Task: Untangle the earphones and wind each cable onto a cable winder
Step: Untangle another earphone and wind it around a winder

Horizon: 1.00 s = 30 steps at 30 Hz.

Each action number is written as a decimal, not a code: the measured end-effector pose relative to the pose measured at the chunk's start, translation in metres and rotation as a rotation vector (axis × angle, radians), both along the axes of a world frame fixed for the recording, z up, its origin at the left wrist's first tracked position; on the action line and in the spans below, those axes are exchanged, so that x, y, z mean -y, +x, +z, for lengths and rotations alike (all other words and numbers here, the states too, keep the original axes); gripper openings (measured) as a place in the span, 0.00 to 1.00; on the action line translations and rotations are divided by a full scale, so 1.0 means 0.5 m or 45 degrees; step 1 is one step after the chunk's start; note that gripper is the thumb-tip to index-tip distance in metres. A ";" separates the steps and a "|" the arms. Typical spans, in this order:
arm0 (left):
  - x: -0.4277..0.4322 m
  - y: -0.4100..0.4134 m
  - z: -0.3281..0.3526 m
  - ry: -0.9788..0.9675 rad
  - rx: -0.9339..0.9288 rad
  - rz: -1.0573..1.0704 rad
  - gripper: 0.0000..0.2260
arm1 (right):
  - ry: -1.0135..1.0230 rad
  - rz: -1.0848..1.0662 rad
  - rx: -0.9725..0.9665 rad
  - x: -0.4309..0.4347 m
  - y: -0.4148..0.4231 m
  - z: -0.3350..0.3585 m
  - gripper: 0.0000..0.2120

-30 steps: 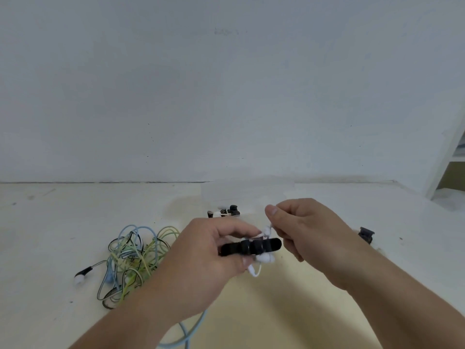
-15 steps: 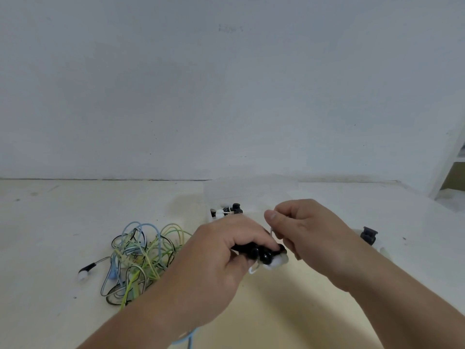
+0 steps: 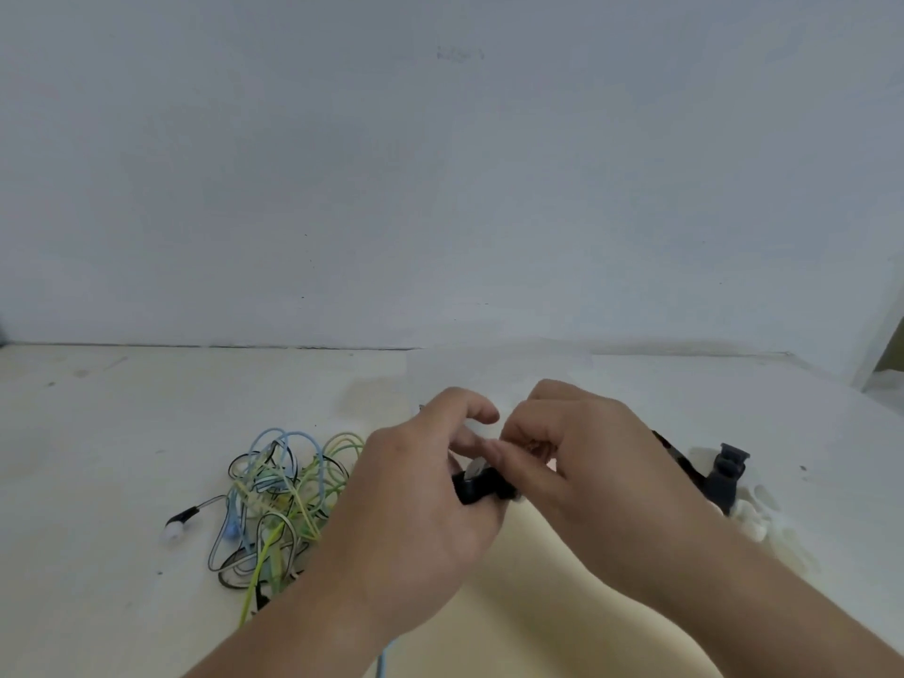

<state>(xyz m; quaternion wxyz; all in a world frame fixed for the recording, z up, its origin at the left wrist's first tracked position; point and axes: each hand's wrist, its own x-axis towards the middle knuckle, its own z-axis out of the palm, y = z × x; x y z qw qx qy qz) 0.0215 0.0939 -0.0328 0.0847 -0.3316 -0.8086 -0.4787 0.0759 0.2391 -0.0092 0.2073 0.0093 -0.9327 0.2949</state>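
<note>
- While the right fingers (image 3: 522, 448) pinch the white earphone (image 3: 473, 469), the left fingers (image 3: 478, 411) grip the black cable winder (image 3: 482, 487), now turned end-on
- Both closed in since a second ago; this winding looks nearly done
- Coloured tangle (image 3: 279, 499) stays on the desk (image 3: 98, 433), left, untouched

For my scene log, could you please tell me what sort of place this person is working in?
Probably a simple indoor work table set against a wall. The pale tabletop, the blank wall behind it, and the tangle of earphones and black cable winder lying on it suggest this.
</note>
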 end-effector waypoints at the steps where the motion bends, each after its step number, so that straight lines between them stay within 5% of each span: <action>1: -0.002 -0.001 -0.001 0.065 0.023 0.021 0.16 | 0.023 0.003 -0.023 0.002 0.001 0.000 0.12; 5: -0.002 -0.004 0.001 0.267 0.081 0.103 0.08 | -0.006 0.029 -0.174 0.000 0.002 -0.007 0.11; 11: 0.001 0.004 0.017 0.366 -0.029 0.197 0.10 | -0.223 0.017 -0.474 0.015 0.002 -0.010 0.10; 21: 0.002 -0.002 0.018 0.550 0.277 0.030 0.11 | -0.751 0.107 -0.251 0.015 -0.010 -0.011 0.13; 30: -0.003 -0.012 0.020 0.831 0.628 -0.177 0.02 | -1.070 0.187 -0.098 0.006 -0.013 -0.013 0.09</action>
